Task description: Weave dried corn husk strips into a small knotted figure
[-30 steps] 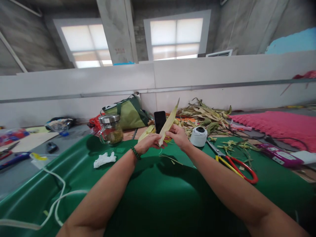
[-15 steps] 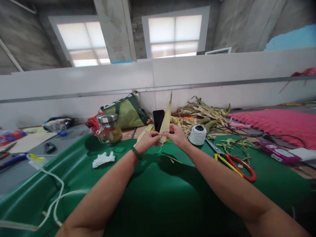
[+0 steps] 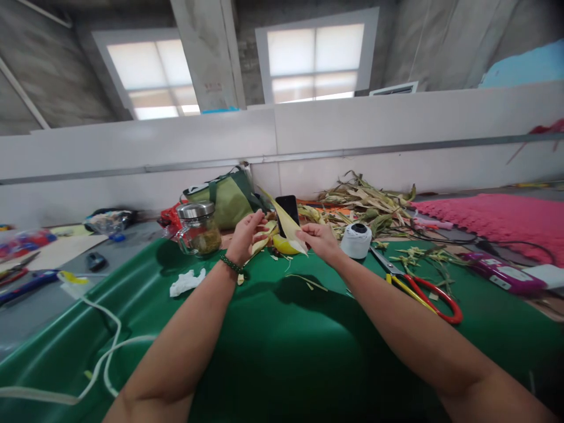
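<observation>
A pale yellow corn husk (image 3: 287, 225) is pinched at its lower right edge by my right hand (image 3: 318, 239), its tip slanting up to the left. My left hand (image 3: 247, 236), with a dark green bead bracelet at the wrist, is raised to the left of the husk, its fingers apart and nothing seen in them. Behind the husk stands a black phone (image 3: 291, 207), partly covered. A yellow object (image 3: 284, 245) lies below the husk, its kind unclear. Thin husk strips (image 3: 308, 282) rest on the green mat (image 3: 282, 341).
Red-and-yellow-handled scissors (image 3: 423, 288) and a white thread cone (image 3: 356, 241) lie to the right, before a heap of dried husks (image 3: 365, 202). On the left are a lidded glass jar (image 3: 199, 230), crumpled tissue (image 3: 187, 283), a green bag (image 3: 229, 200) and a white cord (image 3: 115, 329).
My left hand has let go of the husk and moved left, its fingers opening. The husk, upright before, now leans to the left in my right hand.
</observation>
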`<state>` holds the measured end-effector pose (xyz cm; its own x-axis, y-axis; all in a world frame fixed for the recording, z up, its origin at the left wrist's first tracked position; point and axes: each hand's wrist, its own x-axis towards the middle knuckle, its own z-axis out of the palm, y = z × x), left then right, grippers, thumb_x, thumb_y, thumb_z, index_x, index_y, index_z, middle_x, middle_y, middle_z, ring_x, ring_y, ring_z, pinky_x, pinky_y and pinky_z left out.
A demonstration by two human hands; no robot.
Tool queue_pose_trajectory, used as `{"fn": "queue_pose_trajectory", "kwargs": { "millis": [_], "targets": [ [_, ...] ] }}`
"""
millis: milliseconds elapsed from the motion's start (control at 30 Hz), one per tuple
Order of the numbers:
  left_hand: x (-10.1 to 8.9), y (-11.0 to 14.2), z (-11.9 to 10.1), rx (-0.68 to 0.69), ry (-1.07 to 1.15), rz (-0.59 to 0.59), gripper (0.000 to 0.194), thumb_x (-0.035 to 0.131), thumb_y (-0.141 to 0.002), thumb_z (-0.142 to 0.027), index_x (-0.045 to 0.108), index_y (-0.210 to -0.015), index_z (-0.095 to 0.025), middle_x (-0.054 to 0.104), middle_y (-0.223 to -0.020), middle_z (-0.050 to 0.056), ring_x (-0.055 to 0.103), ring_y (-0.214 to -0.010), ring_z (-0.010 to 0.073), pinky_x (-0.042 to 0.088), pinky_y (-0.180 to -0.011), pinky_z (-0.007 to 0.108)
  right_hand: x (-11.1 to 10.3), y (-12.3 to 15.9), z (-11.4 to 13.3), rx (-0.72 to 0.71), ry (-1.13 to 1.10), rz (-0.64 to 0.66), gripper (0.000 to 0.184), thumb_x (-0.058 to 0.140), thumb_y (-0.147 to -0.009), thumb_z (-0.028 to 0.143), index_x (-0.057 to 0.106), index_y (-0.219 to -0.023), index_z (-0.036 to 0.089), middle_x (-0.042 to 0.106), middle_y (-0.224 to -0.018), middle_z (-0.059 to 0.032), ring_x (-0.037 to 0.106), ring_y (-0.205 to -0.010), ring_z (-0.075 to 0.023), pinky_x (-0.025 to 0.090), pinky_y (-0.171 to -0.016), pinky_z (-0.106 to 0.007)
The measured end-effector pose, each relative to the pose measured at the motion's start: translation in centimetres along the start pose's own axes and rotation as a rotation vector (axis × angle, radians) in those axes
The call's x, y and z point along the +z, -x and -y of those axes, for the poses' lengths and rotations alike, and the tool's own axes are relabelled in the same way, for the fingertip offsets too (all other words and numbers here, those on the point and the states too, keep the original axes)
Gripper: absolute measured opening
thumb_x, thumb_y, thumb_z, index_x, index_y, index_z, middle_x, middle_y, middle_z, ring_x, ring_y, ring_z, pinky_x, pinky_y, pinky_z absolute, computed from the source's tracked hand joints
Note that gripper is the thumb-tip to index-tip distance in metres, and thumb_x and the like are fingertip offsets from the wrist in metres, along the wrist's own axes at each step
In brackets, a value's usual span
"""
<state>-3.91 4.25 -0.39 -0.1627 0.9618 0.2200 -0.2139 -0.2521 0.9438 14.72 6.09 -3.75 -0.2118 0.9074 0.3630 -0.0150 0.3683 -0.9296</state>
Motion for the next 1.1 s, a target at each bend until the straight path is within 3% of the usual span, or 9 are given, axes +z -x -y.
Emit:
{"fn": "queue_pose_trajectory", "kwargs": {
  "millis": [133,267,433,567,733,833,1000,1067,1100],
  "targets": [
    [0.8,1.1,0.6,-0.113,-0.195,0.3,0.04,0.084,-0.051,-0.034,0.07,-0.081,-0.013,0.068,-0.07,0.003,0.061,-0.058,0.012,0.045,-0.05,0.019,0.4,0.5,0.4,-0.05,0.097,0.034,0.025,0.066,-0.064,0.041,0.059,-0.061,0.017,0.053,-0.049,0.0042,0.043,-0.044,-0.0077,0.032,-0.042,-0.021],
    [2.1,1.8,1.8,-0.075,-0.141,0.158,0.034,0.082,-0.053,-0.04,0.068,-0.064,-0.012,0.066,-0.057,0.002,0.056,-0.048,0.0099,0.041,-0.046,0.019,0.7,0.8,0.8,-0.012,0.051,0.156,0.023,0.071,-0.057,0.032,0.059,-0.068,0.016,0.06,-0.059,0.0031,0.052,-0.052,-0.0093,0.039,-0.05,-0.021],
    [2.1,1.2,1.6,-0.089,-0.016,-0.016,0.039,0.081,-0.054,-0.046,0.064,-0.062,-0.012,0.066,-0.055,0.002,0.057,-0.046,0.011,0.043,-0.044,0.02,0.1,1.0,1.5,0.043,-0.016,0.246,0.027,0.074,-0.053,0.024,0.063,-0.076,0.015,0.066,-0.068,0.0015,0.059,-0.06,-0.0108,0.046,-0.06,-0.024],
    [2.1,1.0,1.3,-0.108,0.072,-0.094,0.035,0.079,-0.061,-0.043,0.063,-0.064,-0.012,0.067,-0.057,0.002,0.06,-0.049,0.0114,0.045,-0.046,0.019,-0.3,0.7,2.0,0.017,-0.027,0.161,0.034,0.076,-0.051,0.024,0.065,-0.081,0.015,0.067,-0.071,0.0011,0.061,-0.065,-0.0113,0.048,-0.064,-0.025],
    [3.1,2.0,0.7,-0.171,0.134,-0.094,0.022,0.074,-0.071,-0.03,0.062,-0.071,-0.011,0.066,-0.058,0.002,0.059,-0.048,0.0101,0.045,-0.046,0.018,-1.1,0.6,2.8,0.014,-0.11,-0.041,0.035,0.078,-0.05,0.034,0.058,-0.074,0.017,0.059,-0.058,0.0048,0.054,-0.051,-0.0093,0.045,-0.053,-0.024],
    [2.7,2.2,-1.1,-0.258,0.099,-0.024,0.016,0.07,-0.075,-0.023,0.061,-0.073,-0.011,0.066,-0.061,0.005,0.061,-0.053,0.0124,0.047,-0.051,0.021,-3.3,1.7,4.3,-0.067,-0.079,-0.114,0.034,0.076,-0.054,0.039,0.056,-0.071,0.017,0.056,-0.056,0.0055,0.049,-0.048,-0.0075,0.04,-0.049,-0.022],
    [0.3,2.3,-6.3,0.036,0.105,-0.202,0.017,0.067,-0.075,-0.032,0.059,-0.081,-0.018,0.065,-0.075,0.0,0.062,-0.071,0.0107,0.046,-0.062,0.019,-7.9,6.8,7.9,-0.03,0.17,0.024,0.027,0.073,-0.063,0.038,0.062,-0.068,0.014,0.053,-0.053,0.0044,0.043,-0.048,-0.0068,0.033,-0.046,-0.02],
    [0.8,4.2,-7.2,0.099,-0.117,-0.043,0.03,0.072,-0.068,-0.04,0.063,-0.088,-0.019,0.069,-0.089,0.003,0.064,-0.088,0.0167,0.048,-0.072,0.024,-8.1,9.5,9.0,0.057,0.21,0.203,0.024,0.07,-0.067,0.036,0.065,-0.067,0.013,0.056,-0.056,0.0023,0.045,-0.051,-0.0074,0.033,-0.048,-0.02],
    [1.5,5.7,-7.1,0.05,-0.255,0.149,0.035,0.076,-0.062,-0.039,0.065,-0.088,-0.019,0.07,-0.093,0.005,0.064,-0.091,0.0211,0.048,-0.075,0.027,-7.6,10.9,9.3,0.099,0.222,0.301,0.022,0.069,-0.068,0.035,0.066,-0.067,0.013,0.057,-0.056,0.0016,0.046,-0.052,-0.008,0.034,-0.049,-0.021]
  ]
}}
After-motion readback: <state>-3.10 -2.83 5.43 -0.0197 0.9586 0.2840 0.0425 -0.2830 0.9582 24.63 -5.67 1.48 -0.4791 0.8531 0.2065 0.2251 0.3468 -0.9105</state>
